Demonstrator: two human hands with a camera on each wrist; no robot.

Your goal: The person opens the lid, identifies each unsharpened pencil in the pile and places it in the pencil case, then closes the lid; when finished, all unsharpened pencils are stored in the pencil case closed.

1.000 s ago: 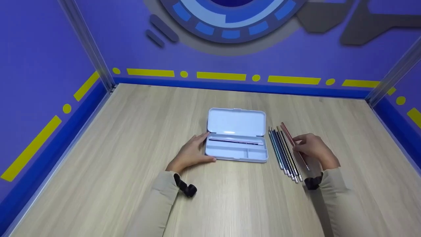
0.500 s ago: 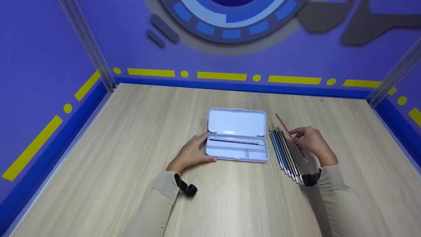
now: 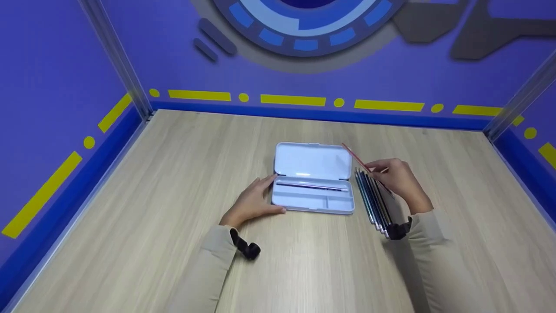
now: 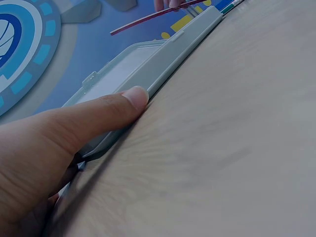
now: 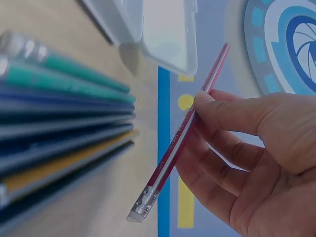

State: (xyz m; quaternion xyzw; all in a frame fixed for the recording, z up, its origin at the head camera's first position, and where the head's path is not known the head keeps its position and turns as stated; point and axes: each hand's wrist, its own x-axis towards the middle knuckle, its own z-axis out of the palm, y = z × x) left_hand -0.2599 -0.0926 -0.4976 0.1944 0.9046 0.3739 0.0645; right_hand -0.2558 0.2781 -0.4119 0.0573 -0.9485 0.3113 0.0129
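Observation:
An open white pencil case (image 3: 312, 182) lies mid-table with one dark pencil (image 3: 312, 187) in its tray. My left hand (image 3: 254, 202) rests flat against the case's left end, thumb (image 4: 94, 116) pressed on its edge (image 4: 163, 64). My right hand (image 3: 397, 178) pinches a red pencil (image 3: 365, 167) lifted off the table, its tip over the lid's right corner; the right wrist view shows the red pencil (image 5: 185, 133) between thumb and fingers (image 5: 232, 116), eraser end down. A row of several coloured pencils (image 3: 373, 200) lies beside the case, and these pencils (image 5: 59, 123) fill the left of that view.
The wooden table (image 3: 173, 165) is boxed in by purple walls (image 3: 56, 74) on the left, back and right. A black wrist strap (image 3: 245, 248) sits on my left sleeve.
My right hand lifted the red pencil out of the row and carried it up and left toward the case lid. The left hand stayed put.

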